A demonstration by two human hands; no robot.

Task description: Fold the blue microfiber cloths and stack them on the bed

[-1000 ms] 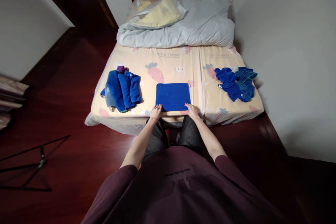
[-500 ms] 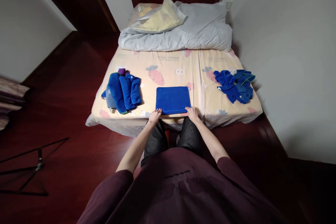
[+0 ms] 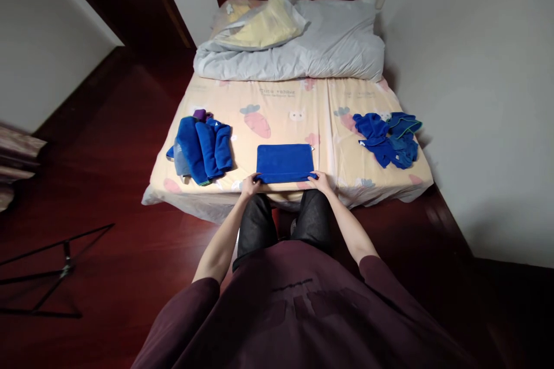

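A blue towel lies flat as a neat rectangle near the front edge of the bed, its near edge turned up in a narrow fold. My left hand is closed on the near left corner of that fold. At the near right corner, my right hand pinches the same fold. A small white tag shows at the towel's right side.
Several rolled blue towels, with a purple one behind them, lie on the bed's left side. Crumpled blue cloths lie at the right. A grey quilt and a pale yellow pillow are at the head. Black stand legs stand on the floor.
The towel's near edge has been lifted and turned over away from me, so the rectangle is shorter. Both hands have shifted slightly forward with it, their fingers now curled round the corners.
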